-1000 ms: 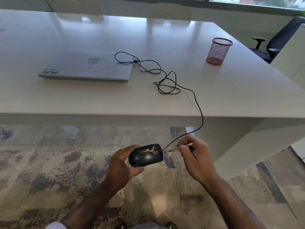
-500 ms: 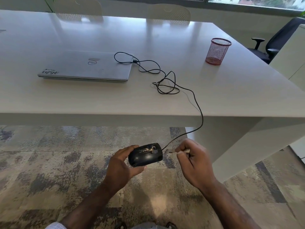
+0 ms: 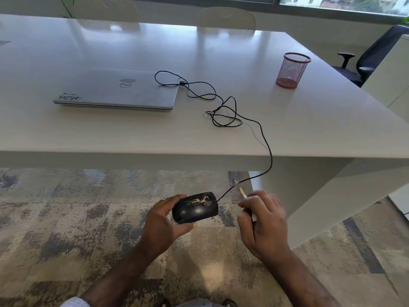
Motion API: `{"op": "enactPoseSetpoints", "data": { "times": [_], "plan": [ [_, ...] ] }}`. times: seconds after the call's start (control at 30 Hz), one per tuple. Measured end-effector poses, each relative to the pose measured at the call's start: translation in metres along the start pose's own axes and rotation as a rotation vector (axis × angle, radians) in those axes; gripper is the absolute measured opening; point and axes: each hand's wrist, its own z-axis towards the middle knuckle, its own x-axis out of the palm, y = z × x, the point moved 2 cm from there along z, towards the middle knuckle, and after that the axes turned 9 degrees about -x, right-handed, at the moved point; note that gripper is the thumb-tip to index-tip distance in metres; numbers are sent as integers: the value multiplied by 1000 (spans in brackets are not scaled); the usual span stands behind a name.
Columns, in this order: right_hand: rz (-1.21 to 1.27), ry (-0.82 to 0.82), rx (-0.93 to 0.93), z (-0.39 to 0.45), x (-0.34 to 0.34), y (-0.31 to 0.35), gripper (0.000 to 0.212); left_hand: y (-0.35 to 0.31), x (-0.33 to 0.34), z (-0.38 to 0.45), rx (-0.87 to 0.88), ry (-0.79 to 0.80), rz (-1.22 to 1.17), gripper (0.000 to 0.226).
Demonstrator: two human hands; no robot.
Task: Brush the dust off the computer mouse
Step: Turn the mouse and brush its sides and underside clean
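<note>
A black wired computer mouse (image 3: 195, 209) with pale dust specks along its top sits in my left hand (image 3: 162, 224), held below the table edge over the carpet. My right hand (image 3: 263, 220) is to the right of the mouse, closed around a thin light-coloured brush (image 3: 241, 191) whose tip points up and away from the mouse, blurred with motion. The brush is not touching the mouse. The mouse's black cable (image 3: 261, 134) runs up over the table edge in loose loops to a closed silver laptop (image 3: 119, 89).
The white table (image 3: 221, 140) spans the view in front of me. A red mesh pen cup (image 3: 292, 70) stands at its right. A black office chair (image 3: 363, 60) is at the far right, two pale chairs behind the table. Patterned carpet (image 3: 66, 229) lies underfoot.
My right hand has turned and drawn slightly right, swinging the brush tip from pointing at the mouse's front to pointing upward. The left hand and mouse stayed put.
</note>
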Motion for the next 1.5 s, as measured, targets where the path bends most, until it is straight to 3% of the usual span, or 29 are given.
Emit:
{"op": "enactPoseSetpoints", "data": {
  "times": [0.17, 0.27, 0.37, 0.47, 0.57, 0.73, 0.93, 1.1, 1.2, 1.3, 1.4, 1.5],
  "plan": [
    [339, 99, 141, 0, 11, 13, 10, -2, -1, 0, 24, -2, 12, 79],
    [240, 130, 244, 3, 14, 9, 15, -4, -1, 0, 21, 5, 1, 78],
    [160, 62, 275, 8, 10, 4, 14, -3, 0, 0, 16, 11, -3, 78],
    [215, 24, 191, 9, 7, 4, 13, -3, 0, 1, 14, 12, -5, 78],
    [295, 115, 134, 6, 10, 5, 12, -3, 1, 2, 25, 10, 13, 79],
    [193, 63, 232, 6, 8, 1, 13, -2, 0, 2, 41, -1, 18, 79],
    [394, 44, 288, 13, 12, 3, 16, -2, 3, 2, 23, 1, 7, 80],
    [229, 47, 315, 16, 9, -2, 17, -4, 0, 0, 28, 7, -1, 79],
    [283, 4, 291, 19, 7, 1, 15, -3, 1, 1, 23, 10, 2, 79],
    [408, 58, 297, 22, 10, 5, 16, -4, 1, 0, 31, 21, 17, 78],
    [335, 154, 357, 23, 13, 1, 17, -4, 0, -1, 41, 30, 28, 78],
    [283, 128, 380, 26, 11, -3, 13, -4, 0, -3, 48, 40, 28, 78]
  ]
}}
